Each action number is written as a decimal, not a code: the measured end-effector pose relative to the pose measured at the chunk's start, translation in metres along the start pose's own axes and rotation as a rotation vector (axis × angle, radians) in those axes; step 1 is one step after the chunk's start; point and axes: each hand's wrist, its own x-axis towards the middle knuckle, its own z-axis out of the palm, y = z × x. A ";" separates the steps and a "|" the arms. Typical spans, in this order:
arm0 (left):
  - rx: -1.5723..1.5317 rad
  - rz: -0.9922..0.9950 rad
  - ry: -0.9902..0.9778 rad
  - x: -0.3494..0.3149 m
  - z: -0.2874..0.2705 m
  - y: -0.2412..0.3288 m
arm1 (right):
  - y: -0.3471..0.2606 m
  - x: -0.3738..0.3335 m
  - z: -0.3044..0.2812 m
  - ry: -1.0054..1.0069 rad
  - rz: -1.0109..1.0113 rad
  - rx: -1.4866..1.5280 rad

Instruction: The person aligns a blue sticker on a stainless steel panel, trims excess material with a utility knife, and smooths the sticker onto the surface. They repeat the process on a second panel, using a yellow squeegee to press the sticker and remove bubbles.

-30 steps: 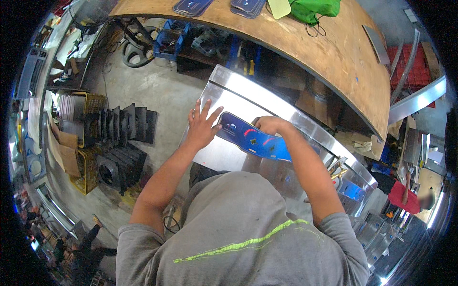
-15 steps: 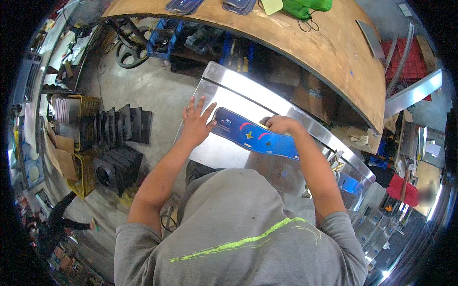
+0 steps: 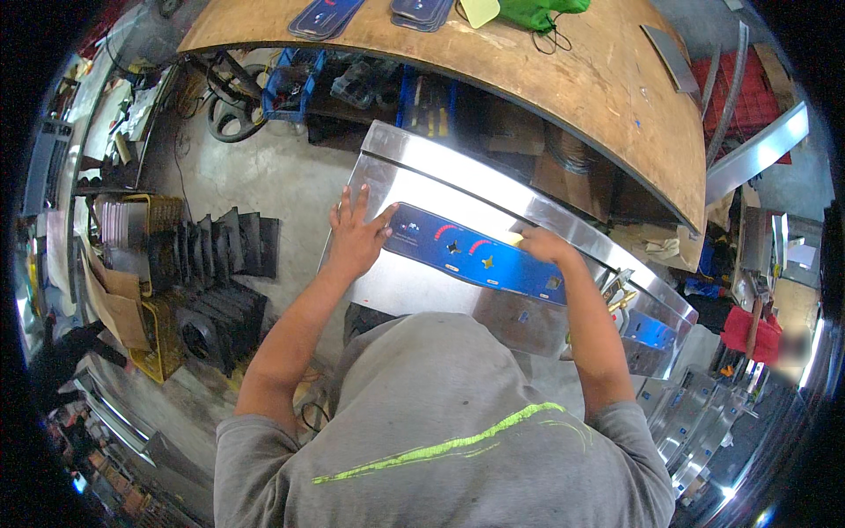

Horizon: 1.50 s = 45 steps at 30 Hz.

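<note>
A long blue label (image 3: 519, 271) with red arcs and cut-outs lies along the shiny sheet-metal housing (image 3: 431, 277) in front of me. My left hand (image 3: 359, 242) rests flat on the metal with its fingers spread, thumb and forefinger touching the label's left end. Further right, my right hand (image 3: 547, 246) is closed, pressing at the label's upper edge. A small flat yellowish piece (image 3: 512, 238) pokes out of its fingers, most of it hidden. Near my right forearm, brass-coloured fittings (image 3: 621, 299) sit on the housing, with a second blue label (image 3: 650, 331) beyond.
A wooden table (image 3: 607, 88) curves behind the housing, bearing stacked blue labels (image 3: 324, 18) and a green bag (image 3: 544, 12). Blue bins (image 3: 293, 84) sit beneath it. Black parts (image 3: 224, 321) and yellow crates (image 3: 160, 339) stand on the floor at left.
My right hand has slid slightly rightward along the label's upper edge, and the yellowish piece now shows. My left hand stays by the label's left end. The whole view has shifted a little.
</note>
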 end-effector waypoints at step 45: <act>0.123 0.410 -0.263 0.022 -0.011 0.032 | 0.007 -0.027 0.078 0.708 0.260 0.350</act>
